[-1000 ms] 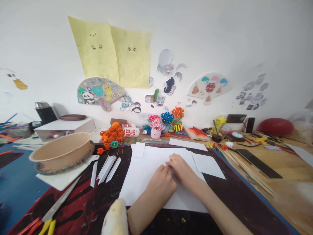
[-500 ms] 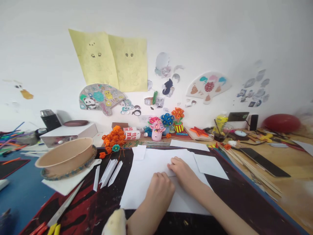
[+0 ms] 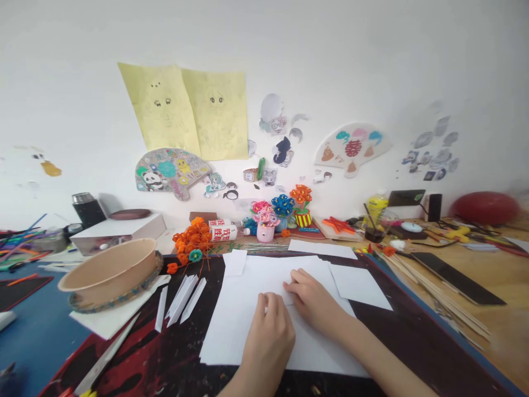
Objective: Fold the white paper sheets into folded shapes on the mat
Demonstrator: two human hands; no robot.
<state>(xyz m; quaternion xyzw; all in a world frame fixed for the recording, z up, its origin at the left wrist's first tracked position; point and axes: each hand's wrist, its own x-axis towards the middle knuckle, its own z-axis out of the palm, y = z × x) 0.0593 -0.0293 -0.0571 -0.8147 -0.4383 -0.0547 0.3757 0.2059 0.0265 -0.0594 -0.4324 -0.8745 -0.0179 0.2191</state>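
Note:
A stack of large white paper sheets [image 3: 231,331] lies on the dark mat before me. Over its middle, my left hand [image 3: 270,331] has its fingers curled down with the tips close together. My right hand [image 3: 312,300] is just up and to the right, thumb and forefinger pinched. Between them shows the edge of a small white piece of paper, mostly hidden by the hands and hard to tell from the sheets. A small paper rectangle [image 3: 236,263] rests on the stack's upper left corner, and a larger one [image 3: 361,286] overlaps its right side.
Folded paper strips [image 3: 182,298] lie left of the stack. Scissors [image 3: 108,355] and a tan bowl [image 3: 107,270] are farther left. Orange pipe-cleaner flowers [image 3: 192,240] and small flower pots [image 3: 268,230] stand behind. On the right are wooden sticks [image 3: 438,295] and a black slab [image 3: 458,278].
My left hand has rolled so its fingers show more, while staying close to the right hand. The right hand has barely moved. The whole view has shifted slightly.

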